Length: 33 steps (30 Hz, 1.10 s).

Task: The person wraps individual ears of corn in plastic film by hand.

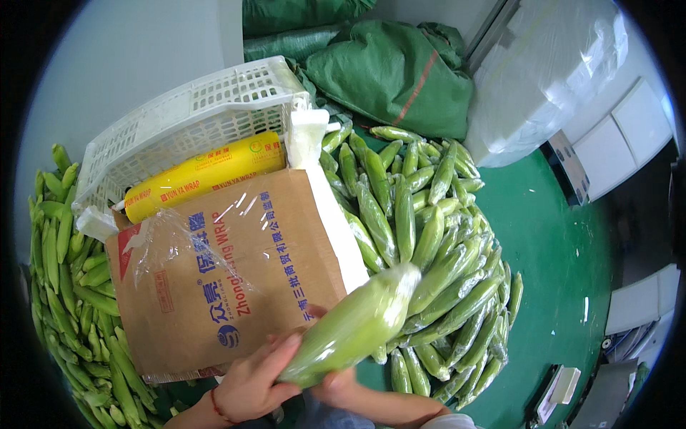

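A husk-on ear of corn (354, 314), shiny with clear film, is tilted up to the right in front of me. My left hand (259, 375), with a thin red band at the wrist, closes round its lower left side. Under its lower end, my right hand (350, 392) grips it too, its fingers partly hidden by the ear. Beside my left hand lies a brown cardboard box (250, 286) with torn film on its top. Beyond the box, a yellow roll of cling film (204, 175) rests between white end supports.
Unwrapped green corn (61, 286) is heaped on the left. Film-wrapped ears (436, 257) form a pile on the right. A white plastic crate (186, 104) stands behind the roll, with green sacks (400, 79) farther back. Green floor (550, 272) extends right, past a plastic-covered white stack (543, 79).
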Motion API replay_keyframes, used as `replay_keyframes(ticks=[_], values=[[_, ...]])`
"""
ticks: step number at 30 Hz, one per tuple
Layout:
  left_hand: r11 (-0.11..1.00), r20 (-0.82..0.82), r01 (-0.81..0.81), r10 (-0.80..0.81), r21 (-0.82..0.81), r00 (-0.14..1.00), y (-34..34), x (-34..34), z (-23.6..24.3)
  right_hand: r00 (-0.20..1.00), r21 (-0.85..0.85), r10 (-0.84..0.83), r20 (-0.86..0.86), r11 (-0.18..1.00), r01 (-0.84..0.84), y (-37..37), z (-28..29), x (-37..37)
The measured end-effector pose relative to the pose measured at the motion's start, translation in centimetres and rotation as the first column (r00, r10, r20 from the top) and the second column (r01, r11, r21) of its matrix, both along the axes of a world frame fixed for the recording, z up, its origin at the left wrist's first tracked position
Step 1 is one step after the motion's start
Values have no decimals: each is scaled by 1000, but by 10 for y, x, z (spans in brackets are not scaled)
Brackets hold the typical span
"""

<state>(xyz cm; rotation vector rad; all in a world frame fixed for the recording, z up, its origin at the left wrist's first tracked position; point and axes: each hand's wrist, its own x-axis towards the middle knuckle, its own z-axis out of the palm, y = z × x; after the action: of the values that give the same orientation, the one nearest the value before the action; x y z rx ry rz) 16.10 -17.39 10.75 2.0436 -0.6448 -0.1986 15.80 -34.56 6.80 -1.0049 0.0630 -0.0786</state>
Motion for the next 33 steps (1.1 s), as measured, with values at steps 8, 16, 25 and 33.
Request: replay_keyframes(ticks=[8, 16, 25, 33], values=[[938, 157, -149, 104, 314, 982, 54, -9, 0, 985, -844, -157, -77, 536, 20, -117, -22, 149], [548, 499, -693, 484, 467, 719, 189, 31, -46, 811, -974, 572, 119, -91, 208, 12, 0, 120], [639, 437, -736, 609, 225, 662, 277, 44, -29, 908, -969, 415, 54, 242, -53, 36, 17, 148], [790, 358, -586, 502, 182, 787, 237, -144, -29, 795, -890, 521, -310, 135, -436, -40, 20, 30]])
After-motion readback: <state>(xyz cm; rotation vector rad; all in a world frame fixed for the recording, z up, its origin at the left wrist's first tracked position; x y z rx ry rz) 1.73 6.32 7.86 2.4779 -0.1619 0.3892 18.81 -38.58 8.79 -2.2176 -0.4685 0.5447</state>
